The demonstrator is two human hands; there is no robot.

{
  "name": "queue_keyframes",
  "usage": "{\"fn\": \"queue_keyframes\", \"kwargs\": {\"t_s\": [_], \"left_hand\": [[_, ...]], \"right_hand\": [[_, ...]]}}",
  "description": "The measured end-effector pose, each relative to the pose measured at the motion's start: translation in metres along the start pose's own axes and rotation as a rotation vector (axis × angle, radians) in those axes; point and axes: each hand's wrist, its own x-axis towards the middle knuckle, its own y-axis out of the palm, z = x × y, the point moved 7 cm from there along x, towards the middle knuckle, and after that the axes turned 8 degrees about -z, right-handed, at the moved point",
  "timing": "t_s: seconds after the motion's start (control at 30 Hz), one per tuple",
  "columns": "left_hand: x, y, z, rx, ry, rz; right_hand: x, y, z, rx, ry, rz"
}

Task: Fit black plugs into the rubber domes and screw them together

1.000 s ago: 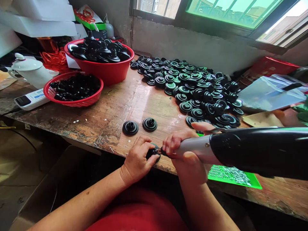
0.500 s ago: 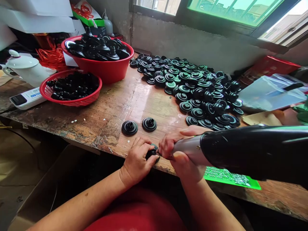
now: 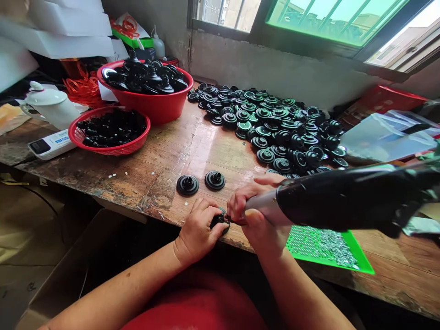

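My left hand (image 3: 201,227) is closed on a round black part (image 3: 224,225) at the table's front edge, thumb and fingers gripping its sides. In my right hand (image 3: 256,220) is a power screwdriver (image 3: 330,201) with a grey nose and a black body, held almost level. Its tip points left and meets the middle of the black part; the exact contact is hidden by the fingers. Two similar black discs with raised centres, a left one (image 3: 187,184) and a right one (image 3: 215,180), lie on the wood just beyond my left hand.
A large pile of black discs (image 3: 271,119) covers the back of the table (image 3: 158,169). At left stand a red basin (image 3: 147,103) and a red basket (image 3: 110,149), both holding black parts. A green tray (image 3: 366,263) of small metal pieces lies right of my right forearm.
The screwdriver's rear end has swung, showing more of the green tray beneath it. Both hands keep their grips on the black part and the tool. The whole view has shifted slightly.
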Motion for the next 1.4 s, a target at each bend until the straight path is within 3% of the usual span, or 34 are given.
{"fn": "queue_keyframes", "kwargs": {"t_s": [0.1,0.17,0.27,0.37,0.43,0.5,0.57,0.63,0.77,0.87,1.13,1.4], "left_hand": [[0.003,-0.006,-0.003,-0.028,-0.013,0.053],[0.002,-0.022,-0.006,-0.050,-0.028,0.135],[-0.011,-0.068,-0.001,0.009,-0.061,0.365],[-0.026,-0.128,0.029,0.200,-0.108,0.524],[-0.024,-0.157,0.049,0.306,-0.084,0.461],[-0.012,-0.167,0.061,0.384,-0.064,0.313],[0.004,-0.157,0.064,0.430,-0.049,0.160],[0.021,-0.134,0.062,0.436,-0.020,0.052],[0.041,-0.086,0.059,0.365,0.017,0.013],[0.040,-0.066,0.056,0.302,-0.002,0.022],[0.037,-0.048,0.040,0.330,0.038,-0.073],[0.025,-0.027,0.023,0.198,0.027,-0.024]], "right_hand": [[-0.001,0.003,0.015,0.161,0.001,0.030],[0.000,-0.008,0.030,0.221,-0.026,-0.014],[0.001,-0.045,0.056,0.141,-0.146,-0.151],[0.001,-0.090,0.066,0.018,-0.173,-0.289],[-0.001,-0.116,0.066,-0.035,-0.173,-0.356],[-0.005,-0.135,0.065,-0.104,-0.192,-0.394],[-0.011,-0.146,0.063,-0.177,-0.220,-0.418],[-0.017,-0.152,0.060,-0.218,-0.224,-0.443],[-0.027,-0.155,0.056,-0.215,-0.215,-0.442],[-0.032,-0.157,0.055,-0.214,-0.211,-0.428],[-0.038,-0.163,0.052,-0.200,-0.236,-0.416],[-0.040,-0.163,0.053,-0.191,-0.270,-0.410]]}}
